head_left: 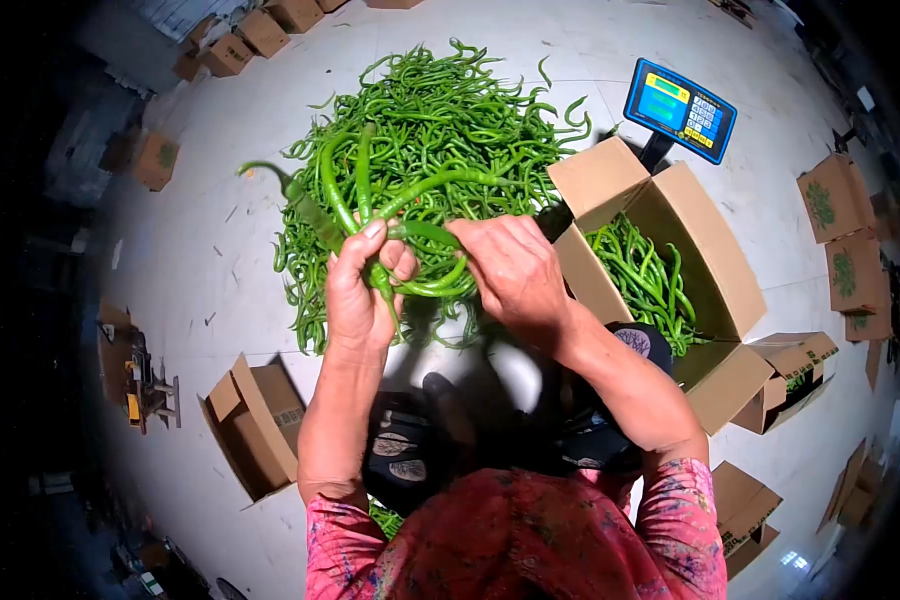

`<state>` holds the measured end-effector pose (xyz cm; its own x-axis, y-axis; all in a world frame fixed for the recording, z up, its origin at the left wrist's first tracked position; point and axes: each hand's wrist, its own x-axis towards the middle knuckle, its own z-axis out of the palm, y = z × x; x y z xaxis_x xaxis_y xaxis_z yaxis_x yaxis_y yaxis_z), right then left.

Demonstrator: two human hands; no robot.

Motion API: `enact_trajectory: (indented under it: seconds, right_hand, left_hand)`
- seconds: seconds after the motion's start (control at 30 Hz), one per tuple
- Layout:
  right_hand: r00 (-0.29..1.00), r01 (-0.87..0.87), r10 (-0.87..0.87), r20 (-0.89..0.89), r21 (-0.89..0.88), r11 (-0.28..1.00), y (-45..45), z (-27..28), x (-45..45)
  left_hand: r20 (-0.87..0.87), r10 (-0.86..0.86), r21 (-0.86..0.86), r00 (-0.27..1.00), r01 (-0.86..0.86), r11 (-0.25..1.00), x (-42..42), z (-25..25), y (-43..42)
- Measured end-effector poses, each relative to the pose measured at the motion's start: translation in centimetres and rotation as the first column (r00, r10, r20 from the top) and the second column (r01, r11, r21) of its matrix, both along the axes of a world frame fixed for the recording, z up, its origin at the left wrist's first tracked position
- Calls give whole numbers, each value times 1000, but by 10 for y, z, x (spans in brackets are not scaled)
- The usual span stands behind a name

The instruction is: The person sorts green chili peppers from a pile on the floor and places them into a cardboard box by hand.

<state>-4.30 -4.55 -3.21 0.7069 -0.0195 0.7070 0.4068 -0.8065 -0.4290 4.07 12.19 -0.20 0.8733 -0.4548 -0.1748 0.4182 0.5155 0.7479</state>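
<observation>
My left hand (363, 283) is closed round a small bunch of long green chili peppers (332, 185), whose curved ends fan out above the fist. Close beside it, my right hand (513, 267) has its fingers pressed together at the end of a green pepper that reaches across from the bunch. My right fingertips are partly hidden behind the back of the hand. Beyond both hands spreads a large heap of green chili peppers (430, 110) on the floor. To the right, an open cardboard box (705, 250) holds more peppers (640, 275).
A scale display (680, 108) stands on a post behind the box. An open cardboard carton (255, 425) sits at lower left, another (785, 380) at right. Printed boxes (838, 197) line the right side, and more boxes (262, 33) stand at the back left on the pale floor.
</observation>
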Motion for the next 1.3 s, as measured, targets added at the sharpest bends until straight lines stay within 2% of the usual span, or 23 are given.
enact_trajectory:
  seconds: [0.1,0.2,0.23,0.27,0.33,0.37,0.47,0.5,0.6,0.63,0.73,0.77,0.87,0.93,1.0,1.03,1.07,1.1,1.13,1.2,1.27,1.3]
  right_hand:
    - [998,58,-60,-28,-49,997,-5,-2,-1]
    - [989,79,-30,-148,340,937,-13,-2,-2]
    - [867,168,204,-455,652,739,-19,20,-8]
    - [858,125,378,-349,854,504,-31,11,-4]
    - [801,104,592,-91,995,12,-50,12,-4]
    - [771,36,637,15,997,-66,-57,9,-5]
    - [717,-3,680,155,976,-219,-59,10,-8]
    - [703,-27,688,182,973,-230,-58,11,-7]
    - [718,3,683,132,981,-193,-59,12,-9]
    - [757,34,649,67,989,-142,-56,19,-9]
    - [725,62,688,29,992,-107,-69,14,-9]
    - [770,91,638,-1,990,-108,-69,14,-10]
    - [774,149,620,-125,989,14,-73,20,-14]
    - [793,249,474,-383,913,322,-63,28,-16]
    - [850,142,352,-391,815,562,-52,18,-11]
    - [826,182,316,-466,752,633,-46,19,-12]
    - [843,177,192,-502,597,783,-40,18,-9]
    - [886,105,147,-440,498,861,-35,16,-7]
    - [923,41,113,-369,384,922,-30,13,-5]
    - [922,11,116,-370,323,946,-23,9,-4]
    - [918,26,97,-385,300,953,-22,7,-2]
    - [882,59,121,-455,362,930,-22,9,-2]
  left_hand:
    - [43,130,11,991,-130,991,11,-7,3]
    - [59,124,-34,991,-123,992,28,-12,20]
    - [62,127,-24,990,-126,992,32,-14,25]
    - [62,111,-32,992,-109,994,38,-22,32]
    - [32,91,-22,995,-91,996,38,-26,32]
    - [11,69,-21,998,-68,997,35,-27,30]
    - [7,-43,27,999,43,999,31,-32,29]
    - [44,-72,58,996,70,996,28,-31,28]
    - [26,-85,-1,996,85,996,30,-42,30]
    - [15,-90,-12,996,91,996,29,-42,30]
    - [12,-130,15,991,129,991,27,-42,30]
    - [13,-146,21,989,145,989,27,-43,30]
    - [38,-179,16,983,179,984,23,-39,26]
    - [41,-185,87,982,181,980,15,-33,19]
    - [34,-226,140,974,219,966,12,-35,15]
    - [30,-259,137,965,253,958,9,-34,12]
    - [26,-266,158,964,259,953,4,-31,8]
    - [16,-285,136,959,280,950,0,-29,5]
    - [7,-304,114,953,302,947,-4,-27,2]
    - [-46,-323,100,945,326,940,-8,-29,0]
    - [-77,-391,80,917,397,914,-6,-38,3]
    - [-65,-384,88,921,389,917,-7,-40,4]
